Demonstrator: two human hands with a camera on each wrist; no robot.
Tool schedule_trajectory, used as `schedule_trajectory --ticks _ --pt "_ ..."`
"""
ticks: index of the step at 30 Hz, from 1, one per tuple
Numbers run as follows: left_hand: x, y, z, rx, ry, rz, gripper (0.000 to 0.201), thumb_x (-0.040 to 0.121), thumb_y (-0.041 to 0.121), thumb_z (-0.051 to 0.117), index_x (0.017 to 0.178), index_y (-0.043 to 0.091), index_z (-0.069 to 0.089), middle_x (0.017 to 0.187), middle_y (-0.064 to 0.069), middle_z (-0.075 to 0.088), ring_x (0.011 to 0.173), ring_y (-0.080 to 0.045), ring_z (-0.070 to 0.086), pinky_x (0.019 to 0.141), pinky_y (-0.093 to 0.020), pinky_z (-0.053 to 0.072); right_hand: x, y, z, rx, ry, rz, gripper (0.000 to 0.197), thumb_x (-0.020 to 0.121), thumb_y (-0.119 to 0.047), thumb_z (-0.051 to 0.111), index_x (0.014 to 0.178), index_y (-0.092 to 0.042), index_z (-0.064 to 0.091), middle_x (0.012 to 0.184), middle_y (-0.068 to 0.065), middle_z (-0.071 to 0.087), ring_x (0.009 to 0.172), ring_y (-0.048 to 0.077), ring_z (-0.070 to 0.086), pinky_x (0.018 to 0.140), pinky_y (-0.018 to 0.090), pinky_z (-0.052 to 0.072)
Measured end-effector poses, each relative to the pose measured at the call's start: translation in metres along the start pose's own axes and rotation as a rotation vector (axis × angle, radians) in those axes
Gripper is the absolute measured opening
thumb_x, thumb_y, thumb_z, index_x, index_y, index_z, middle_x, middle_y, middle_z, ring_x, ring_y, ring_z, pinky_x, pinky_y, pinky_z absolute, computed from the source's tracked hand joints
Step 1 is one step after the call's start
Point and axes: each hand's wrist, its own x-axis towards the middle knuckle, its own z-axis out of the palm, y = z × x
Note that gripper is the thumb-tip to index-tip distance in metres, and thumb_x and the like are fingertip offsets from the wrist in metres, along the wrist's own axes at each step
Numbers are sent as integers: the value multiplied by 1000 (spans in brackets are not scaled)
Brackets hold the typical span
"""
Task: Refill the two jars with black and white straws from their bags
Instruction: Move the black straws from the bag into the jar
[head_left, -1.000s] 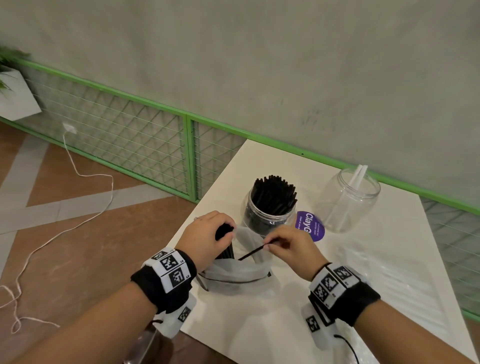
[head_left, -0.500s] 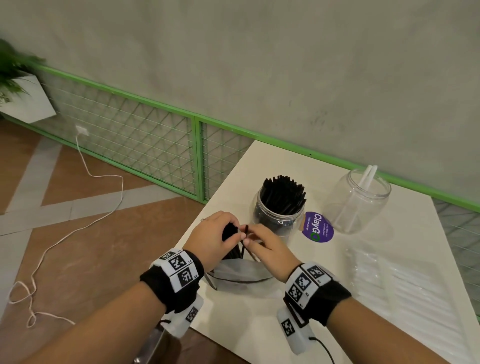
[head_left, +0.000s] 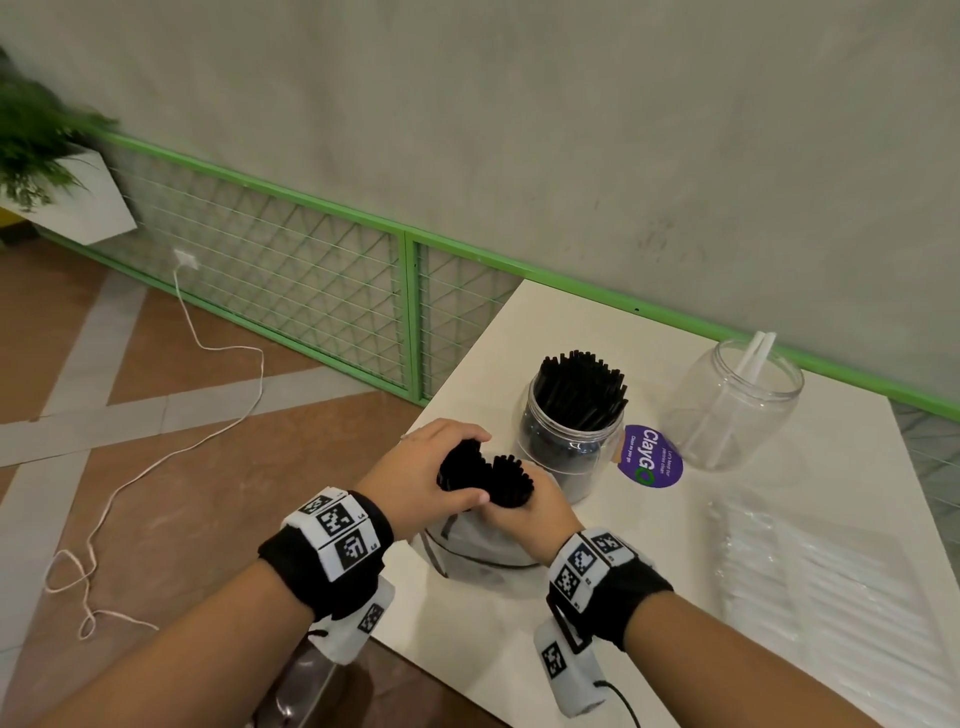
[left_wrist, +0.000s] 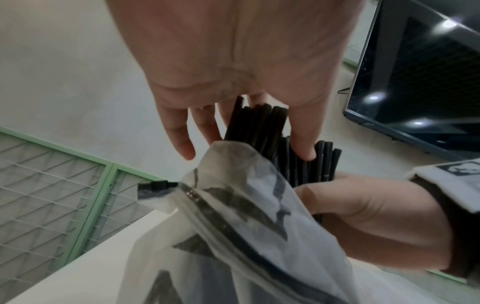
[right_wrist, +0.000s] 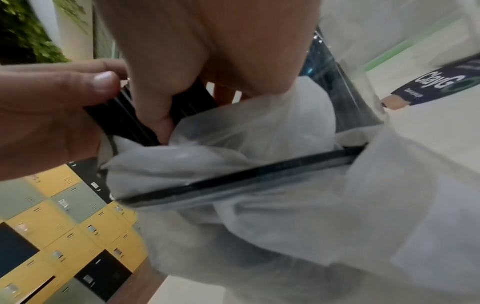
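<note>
Two bunches of black straws (head_left: 485, 475) stick up out of a translucent bag (head_left: 483, 553) at the table's near left corner. My left hand (head_left: 441, 470) grips the left bunch and my right hand (head_left: 511, 506) grips the right bunch, thumbs touching. In the left wrist view my left fingers (left_wrist: 302, 144) curl round the black straws (left_wrist: 259, 125) above the bag (left_wrist: 233, 226). In the right wrist view my right thumb presses the straws (right_wrist: 124, 119). Behind stand a jar packed with black straws (head_left: 571, 415) and a clear jar (head_left: 737, 405) holding two white straws.
A flat bag of white straws (head_left: 841, 582) lies at the right of the white table (head_left: 649, 597). A purple round sticker (head_left: 652, 457) lies between the jars. A green mesh fence (head_left: 291, 291), a white cord (head_left: 208, 431) on the floor and a plant (head_left: 36, 145) are to the left.
My right hand let go of a single straw and moved left to the bag's mouth. Both hands now hold bunches of black straws, drawn higher out of the bag.
</note>
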Motion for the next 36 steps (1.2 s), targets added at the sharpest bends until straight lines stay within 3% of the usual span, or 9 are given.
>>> schedule_trajectory --ticks 2,4,7,12,17,19,22,26,36 --pt "-1 -2 3 0 59 -6 50 75 35 73 118 35 48 119 20 47 108 3 42 86 -2 24 0 2 -2 75 -27 33 23 70 -19 73 73 -33 55 66 -12 56 63 -5 53 64 13 42" --pt "1 -2 8 -28 123 -19 47 73 34 76 111 34 48 120 20 48 110 2 43 89 -13 28 0 6 -3 71 -50 68 25 73 -10 74 75 -30 58 67 -11 58 64 -7 54 65 10 41" --pt "5 -3 13 -108 148 -64 41 73 30 77 102 29 47 115 17 55 102 -2 50 83 -10 33 2 12 -6 105 -20 123 19 70 -28 73 79 -15 63 71 -3 63 69 4 57 67 22 48" --pt "8 2 20 -78 177 -75 27 80 22 69 93 25 45 89 10 56 81 -12 54 69 -27 46 2 -14 -30 239 99 140 3 82 -7 69 80 -9 68 75 0 67 75 7 63 73 19 47" --pt "9 4 21 -75 179 -48 38 83 21 64 115 29 44 96 11 56 88 -10 55 77 -26 46 10 -53 -68 301 225 79 22 81 -11 65 64 -24 68 75 8 69 83 25 66 86 38 51" --pt "9 3 21 -48 165 -31 39 85 21 62 121 29 48 99 10 55 92 -9 53 81 -25 45 16 -66 -83 451 287 56 28 84 -1 61 66 -22 65 68 6 65 74 24 65 81 39 52" --pt "9 2 21 -28 175 -12 29 85 18 62 113 26 58 103 8 55 95 -11 53 83 -25 45 29 -80 -107 641 401 1 16 86 2 58 77 -11 58 67 5 63 71 24 63 76 39 52" --pt "7 3 20 -32 186 -2 24 84 16 63 107 23 61 103 8 55 94 -10 54 82 -22 43 49 -92 -136 772 526 -95 18 87 2 55 78 -13 54 69 8 62 74 26 62 77 40 54" --pt "6 2 21 -35 214 -1 19 83 15 64 101 21 62 101 7 56 92 -11 54 82 -27 46 76 -65 -151 757 730 -24 18 87 -2 61 73 -12 58 61 2 63 65 20 62 67 34 51"
